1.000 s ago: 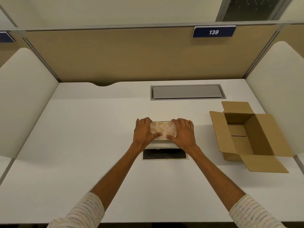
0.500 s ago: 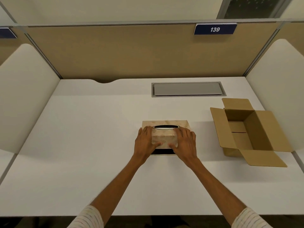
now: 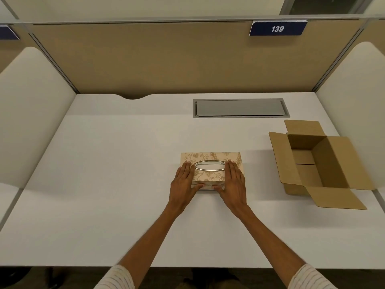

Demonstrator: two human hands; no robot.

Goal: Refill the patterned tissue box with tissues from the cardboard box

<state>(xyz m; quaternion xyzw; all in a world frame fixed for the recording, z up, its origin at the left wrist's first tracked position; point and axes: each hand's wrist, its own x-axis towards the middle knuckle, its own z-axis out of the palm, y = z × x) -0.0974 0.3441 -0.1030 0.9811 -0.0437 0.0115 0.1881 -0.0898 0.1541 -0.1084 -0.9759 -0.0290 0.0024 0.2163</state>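
On the white desk (image 3: pixel 104 184), a little nearer the person than the grey cable hatch (image 3: pixel 239 108), the patterned tissue box (image 3: pixel 210 160) is set down flat with its oval opening (image 3: pixel 210 165) facing up. Its long axis is laid left to right across the person's front. The left hand (image 3: pixel 184 184) is spread flat over the left end of the box and the right hand (image 3: pixel 233 184) over the right end, fingers extended along the top and thumbs pressed against the near side wall; the box is thus clasped lightly between two open palms rather than gripped in closed fists. No tissue can be seen through the oval.

To the right of the patterned box, well apart from it, the cardboard box (image 3: pixel 318 163) is stood open with all four flaps folded out. Its interior appears bare brown card, and no tissues can be made out inside.

Since the cardboard box lies to the right, the right hand is the nearer one for any reach toward it, while the left could be left steadying the patterned box. The refill is judged to be at or near its closing stage, though the contents of the patterned box cannot be confirmed.
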